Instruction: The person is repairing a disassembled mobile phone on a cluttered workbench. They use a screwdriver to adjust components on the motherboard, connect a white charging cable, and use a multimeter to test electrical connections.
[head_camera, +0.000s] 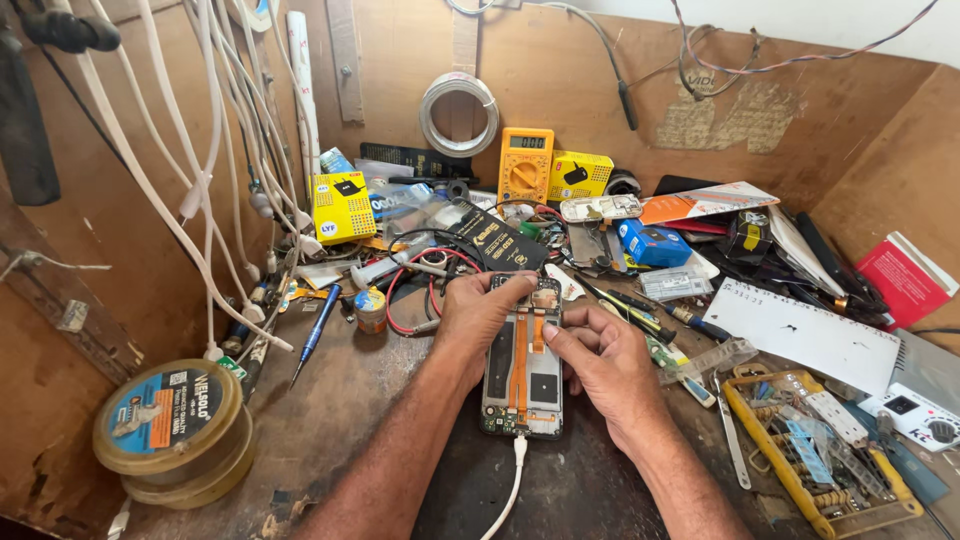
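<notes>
Reaching in from the near edge of the desk (330, 430), both forearms angle toward each other and meet over an opened phone (522, 360) lying back-up near the middle of the desk, its circuit boards and orange ribbon strip exposed. The left hand (478, 318) curls over the phone's upper left corner, fingers bent and gripping that edge, thumb lying along the top. The right hand (600, 365) rests against the phone's right side, its index fingertip pressed down on the bare interior, the other fingers loosely folded; it grasps nothing. A white cable (512, 480) plugs into the phone's lower end and trails off the near edge. Bare desk lies to the left of the forearms, up to a solder spool (170, 425) at the near left corner and a blue-handled screwdriver (315, 335) beyond it. To the right, tools, a white notepad (810, 335) and a yellow parts tray (815, 450) crowd close. A yellow multimeter (526, 162) leans against the back wall.
</notes>
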